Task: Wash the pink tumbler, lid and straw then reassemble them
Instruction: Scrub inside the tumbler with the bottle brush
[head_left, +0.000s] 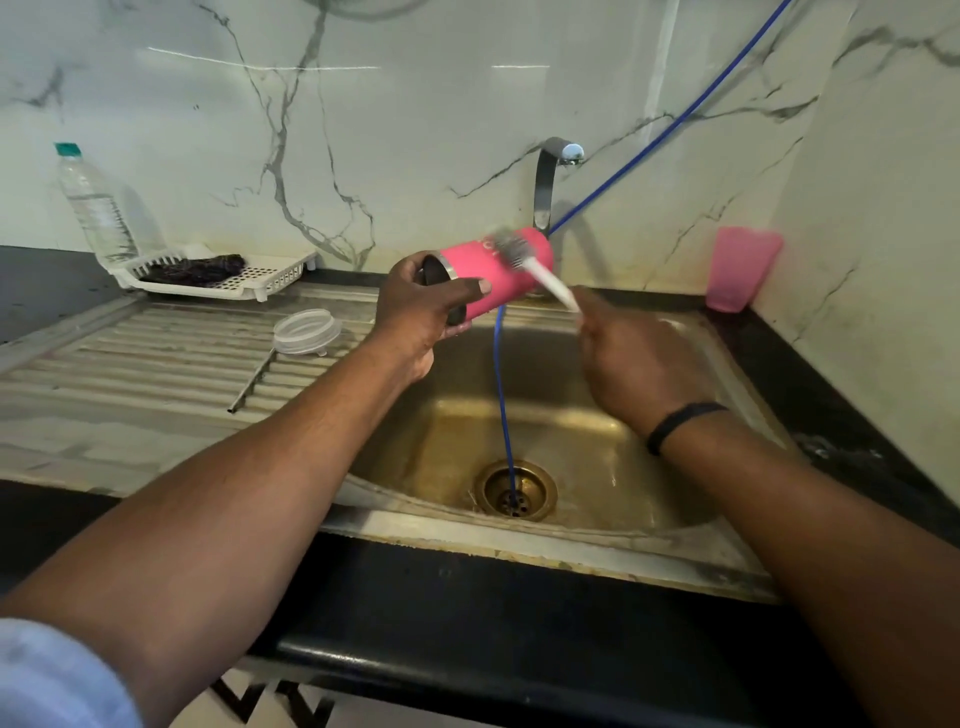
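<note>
Head view, left to right. Clear plastic bottle with green cap stands at far left against the marble wall, beside a white perforated tray with a dark cloth lying in it. On the ribbed drainboard sits the clear lid, and a thin metal straw lies just below it, slanting down-left. Left hand grips the pink tumbler near its open mouth, fingers wrapped round it, thumb on top; tumbler is held sideways above the sink, mouth toward the left. Brush has blurred bristles against the tumbler's side near its base. Right hand, fingers curled, holds the brush's white handle; black band on that wrist. Blue cord runs from upper right behind the tumbler down into the drain. Faucet stands behind. Pink cup sits upside down at the far right corner.
</note>
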